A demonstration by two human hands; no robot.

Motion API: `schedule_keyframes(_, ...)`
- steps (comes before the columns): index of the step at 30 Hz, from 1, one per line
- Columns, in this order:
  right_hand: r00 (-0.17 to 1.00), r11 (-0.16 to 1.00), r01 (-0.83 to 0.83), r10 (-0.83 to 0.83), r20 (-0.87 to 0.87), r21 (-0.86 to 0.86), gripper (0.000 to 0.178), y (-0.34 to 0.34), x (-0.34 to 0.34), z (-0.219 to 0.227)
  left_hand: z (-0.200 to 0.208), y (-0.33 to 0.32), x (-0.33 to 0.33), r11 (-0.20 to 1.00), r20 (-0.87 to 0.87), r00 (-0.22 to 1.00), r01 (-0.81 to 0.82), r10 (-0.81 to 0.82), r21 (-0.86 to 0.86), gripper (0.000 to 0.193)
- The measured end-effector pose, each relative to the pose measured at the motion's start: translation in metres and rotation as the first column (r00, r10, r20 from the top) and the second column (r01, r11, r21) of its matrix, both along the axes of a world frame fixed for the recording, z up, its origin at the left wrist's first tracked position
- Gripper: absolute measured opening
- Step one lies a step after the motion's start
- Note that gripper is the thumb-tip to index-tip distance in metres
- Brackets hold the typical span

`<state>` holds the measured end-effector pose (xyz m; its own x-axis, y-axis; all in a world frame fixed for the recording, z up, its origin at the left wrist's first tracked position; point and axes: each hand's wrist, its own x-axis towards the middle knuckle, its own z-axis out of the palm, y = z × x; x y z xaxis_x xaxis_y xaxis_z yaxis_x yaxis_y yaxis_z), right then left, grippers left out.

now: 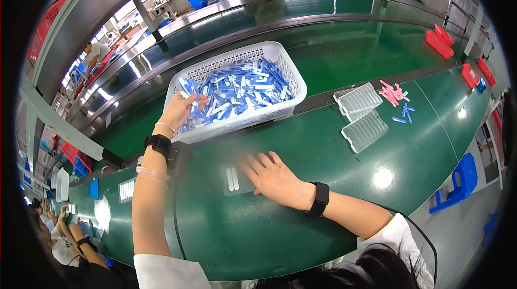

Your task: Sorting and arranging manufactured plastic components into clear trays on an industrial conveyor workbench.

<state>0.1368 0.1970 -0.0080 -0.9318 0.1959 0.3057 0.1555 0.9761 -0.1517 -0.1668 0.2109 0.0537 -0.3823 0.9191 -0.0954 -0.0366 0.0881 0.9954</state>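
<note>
At the left end of a white perforated basket (pixel 295 80), my left hand (pixel 182 108) is closed around a few small blue-and-white plastic sticks (pixel 187 87). Many more blue-and-white sticks (pixel 237 87) are heaped inside the basket. My right hand (pixel 276 180) is open above the green table, fingers spread and slightly smeared by motion, with nothing seen in it. Beside its fingertips lies a clear plastic tray (pixel 230 188) holding two white strips (pixel 232 179). My right hand covers part of this tray.
Two clear ribbed cases (pixel 362 123) sit right of the basket, near pink sticks (pixel 393 92) and several loose blue sticks (pixel 407 112). Red bins (pixel 440 42) stand far right. A dark cable (pixel 176 219) crosses the table. Other people (pixel 67 235) work at the left.
</note>
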Motion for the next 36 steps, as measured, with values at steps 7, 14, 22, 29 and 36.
schedule_keyframes(7, 1.000, 1.000, 0.005, -0.005, 0.016, -0.005, 0.069, 0.000, 0.001, 0.003, 0.002, 0.002, -0.005, 0.990, 0.554, 0.826, -0.139, 0.102, 0.026, 0.022)
schedule_keyframes(14, 0.999, 1.000, 0.006, -0.007, 0.037, 0.025, 0.068, 0.002, 0.000, 0.001, -0.004, 0.010, -0.005, 0.953, 0.589, 0.772, -0.301, 0.238, 0.011, 0.017)
schedule_keyframes(22, 0.994, 0.999, -0.028, 0.026, 0.102, 0.020, 0.069, -0.011, 0.013, 0.014, 0.045, -0.019, 0.009, 0.965, 0.333, 0.936, -0.182, 0.112, 0.187, 0.010)
schedule_keyframes(29, 0.984, 0.996, -0.064, 0.073, 0.164, -0.062, 0.072, -0.029, 0.050, 0.024, 0.088, -0.120, 0.139, 0.985, -0.057, 0.987, 0.157, -0.153, 0.070, 0.021)
schedule_keyframes(36, 0.951, 0.133, -0.267, -0.123, -0.283, -0.954, 0.024, -0.045, 0.033, 0.076, 0.041, -0.192, 0.192, 0.981, 0.171, 0.966, 0.195, -0.196, 0.022, 0.028)
